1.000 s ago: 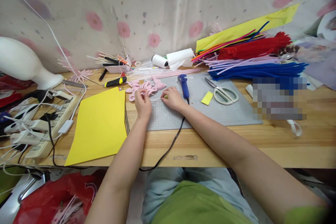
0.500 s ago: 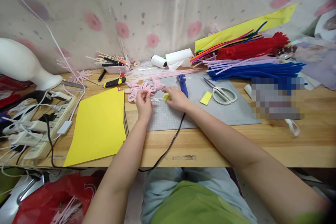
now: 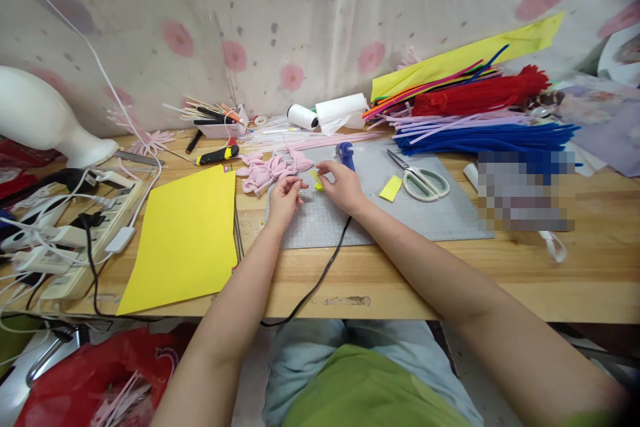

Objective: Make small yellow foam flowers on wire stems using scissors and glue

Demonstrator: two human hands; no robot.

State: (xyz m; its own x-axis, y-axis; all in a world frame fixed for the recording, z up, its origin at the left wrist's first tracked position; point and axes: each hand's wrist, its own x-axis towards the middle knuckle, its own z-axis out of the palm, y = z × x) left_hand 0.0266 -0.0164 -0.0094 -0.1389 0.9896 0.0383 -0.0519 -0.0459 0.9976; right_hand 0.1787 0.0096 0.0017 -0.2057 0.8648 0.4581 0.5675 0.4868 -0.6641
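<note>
My left hand (image 3: 287,200) is closed in a pinch over the cutting mat (image 3: 310,227), and a few thin whitish strands (image 3: 303,191) show at its fingertips. Just right of it, my right hand (image 3: 343,185) has its fingers bent together around a small yellow piece (image 3: 317,181), partly hidden by the fingers. Behind my left hand lie bunched pink fuzzy shapes (image 3: 265,172). A blue glue gun (image 3: 345,155) with a black cord rests behind my right hand. Scissors (image 3: 425,183) with pale handles and a yellow strip (image 3: 391,188) are to the right on the mat.
A yellow sheet (image 3: 180,240) lies left, beside a power strip (image 3: 95,233) full of plugs. A yellow-black utility knife (image 3: 217,155) sits behind it. Blue pipe cleaners (image 3: 490,138) and red ones (image 3: 485,93) are piled back right. A white foam head (image 3: 45,113) stands far left.
My left hand has moved slightly right and away from the pink shapes, turning with the thin strands. My right hand has shifted a little, its fingers raised more over the yellow piece.
</note>
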